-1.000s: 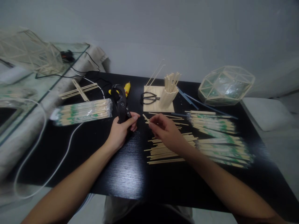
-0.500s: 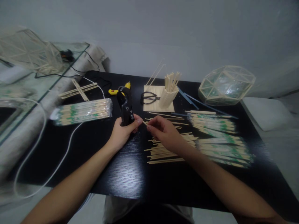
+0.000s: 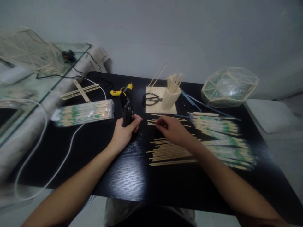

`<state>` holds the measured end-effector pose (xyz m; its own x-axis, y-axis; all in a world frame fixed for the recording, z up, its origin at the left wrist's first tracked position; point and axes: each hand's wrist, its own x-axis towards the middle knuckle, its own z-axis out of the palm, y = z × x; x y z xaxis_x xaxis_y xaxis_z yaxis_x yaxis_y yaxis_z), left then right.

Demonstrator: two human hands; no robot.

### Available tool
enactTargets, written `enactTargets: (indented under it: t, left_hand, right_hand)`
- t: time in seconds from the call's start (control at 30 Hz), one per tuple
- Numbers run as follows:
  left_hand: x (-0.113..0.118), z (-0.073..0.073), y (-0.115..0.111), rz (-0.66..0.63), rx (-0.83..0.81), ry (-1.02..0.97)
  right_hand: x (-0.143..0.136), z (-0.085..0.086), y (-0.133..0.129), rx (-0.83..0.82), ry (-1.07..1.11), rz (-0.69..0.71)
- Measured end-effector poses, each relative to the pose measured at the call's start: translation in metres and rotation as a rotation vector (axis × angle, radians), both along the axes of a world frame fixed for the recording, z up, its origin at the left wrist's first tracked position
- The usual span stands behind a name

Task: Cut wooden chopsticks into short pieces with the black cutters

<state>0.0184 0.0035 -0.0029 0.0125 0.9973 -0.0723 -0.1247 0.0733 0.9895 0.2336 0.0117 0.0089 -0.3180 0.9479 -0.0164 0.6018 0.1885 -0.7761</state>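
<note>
Head view: the black tabletop (image 3: 78,164) carries everything described. The faceted frame (image 3: 229,88) stands at its far right corner, apart from the smaller stock. Bagged sticks (image 3: 85,113) lie toward the left edge. The board (image 3: 151,109), near the middle of the far edge, bears the cup (image 3: 169,101), whose walls appear to keep its sticks upright. The left hand (image 3: 124,132) grips the black tool (image 3: 127,110) by its lower end, head up, presumably to keep the head clear of the fingers. The right hand (image 3: 172,129) is curled, fingertips together, over the loose sticks (image 3: 169,151); whether it pinches one cannot be told. Those sticks lie roughly parallel, right of centre, a layout likely suited to single pick-up. The glue gun (image 3: 115,93) rests beyond the tool; the scissors (image 3: 159,99) lie on the board beside the cup.
</note>
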Motion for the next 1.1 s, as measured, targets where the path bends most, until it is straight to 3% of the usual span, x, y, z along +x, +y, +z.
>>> enactTargets:
  t: [0.23, 0.47, 0.73, 1.1]
  left_hand:
    - [0.0, -0.002, 0.002, 0.024, 0.007, -0.048]
    - [0.001, 0.0, 0.002, 0.03, 0.008, -0.078]
    - [0.0, 0.001, 0.006, 0.048, 0.002, -0.109]
    - [0.001, 0.002, 0.008, 0.077, 0.009, -0.105]
  right_hand:
    - [-0.006, -0.01, -0.002, 0.088, -0.342, 0.127]
    - [-0.021, -0.016, 0.001, 0.216, -0.37, 0.12]
    - [-0.044, -0.024, 0.025, 0.319, -0.574, 0.239]
    - [-0.053, -0.024, 0.016, 0.402, -0.687, 0.337]
